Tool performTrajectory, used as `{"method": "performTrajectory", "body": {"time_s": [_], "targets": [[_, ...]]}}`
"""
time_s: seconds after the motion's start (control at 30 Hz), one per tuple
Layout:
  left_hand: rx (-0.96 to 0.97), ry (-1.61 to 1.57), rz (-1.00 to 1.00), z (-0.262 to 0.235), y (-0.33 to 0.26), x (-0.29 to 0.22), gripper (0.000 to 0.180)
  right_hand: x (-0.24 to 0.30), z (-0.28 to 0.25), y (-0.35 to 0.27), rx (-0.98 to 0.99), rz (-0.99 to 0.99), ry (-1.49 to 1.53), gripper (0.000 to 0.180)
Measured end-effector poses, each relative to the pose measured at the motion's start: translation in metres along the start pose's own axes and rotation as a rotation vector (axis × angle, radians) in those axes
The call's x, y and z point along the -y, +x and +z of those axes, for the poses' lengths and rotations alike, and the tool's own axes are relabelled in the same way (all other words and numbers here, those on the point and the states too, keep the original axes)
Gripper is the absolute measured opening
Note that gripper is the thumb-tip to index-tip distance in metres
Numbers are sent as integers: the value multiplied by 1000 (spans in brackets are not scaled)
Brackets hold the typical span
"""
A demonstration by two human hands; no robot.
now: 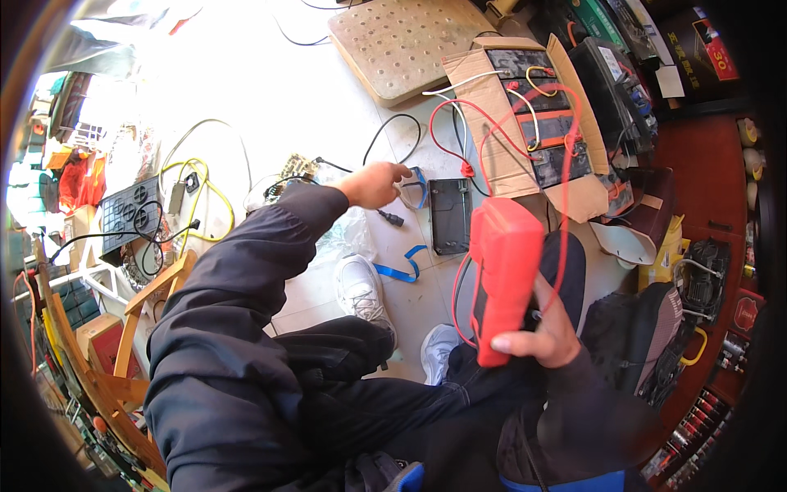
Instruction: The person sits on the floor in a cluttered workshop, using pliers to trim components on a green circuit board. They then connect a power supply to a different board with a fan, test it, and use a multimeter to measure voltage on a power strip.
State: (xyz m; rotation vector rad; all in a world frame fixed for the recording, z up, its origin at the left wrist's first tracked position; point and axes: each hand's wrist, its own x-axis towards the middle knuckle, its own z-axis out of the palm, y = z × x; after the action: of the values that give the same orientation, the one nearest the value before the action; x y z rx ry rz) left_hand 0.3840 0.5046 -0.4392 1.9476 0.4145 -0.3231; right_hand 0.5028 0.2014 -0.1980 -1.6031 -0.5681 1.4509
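head view, right hand (553, 332) with fingers clamped on a red handheld device (507, 271) over the right leg (567, 261), red lead looping toward batteries (545, 127) in an open cardboard box (484, 160), left hand (375, 185) near a black tray (450, 217), cannot tell whether its fingers are apart or together

Ahead of our left grip (377, 185), we have bare floor (328, 123) toward the perforated slab (410, 45), though a looping black cable (400, 116) crosses it. Rightward, the black tray (451, 217) and open carton (492, 168) obstruct us; nearer, the red meter (508, 266) does.
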Motion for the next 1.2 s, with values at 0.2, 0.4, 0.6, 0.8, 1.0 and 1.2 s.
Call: {"method": "performTrajectory", "body": {"time_s": [0.2,0.4,0.6,0.8,1.0,1.2], "targets": [[-48,-123,-9,-42,21,-35,31,39,-8,-5,95,-94,-255,108],[71,-244,87,-82,-13,-127,24,116,8,-33,105,172,-133,111],[-16,-141,173,-90,-124,-217,25,190,33,-62,149,252,-57,95],[-280,-1455,-91,-45,-290,-332,55,282,69,-127,53,227,-230,85],[-508,-1747,101,-5,-391,-499,103,349,112,-196,185,249,-660,92],[-1021,-1876,-27,13,-454,-580,62,379,150,-244,561,-17,-689,69]]}}
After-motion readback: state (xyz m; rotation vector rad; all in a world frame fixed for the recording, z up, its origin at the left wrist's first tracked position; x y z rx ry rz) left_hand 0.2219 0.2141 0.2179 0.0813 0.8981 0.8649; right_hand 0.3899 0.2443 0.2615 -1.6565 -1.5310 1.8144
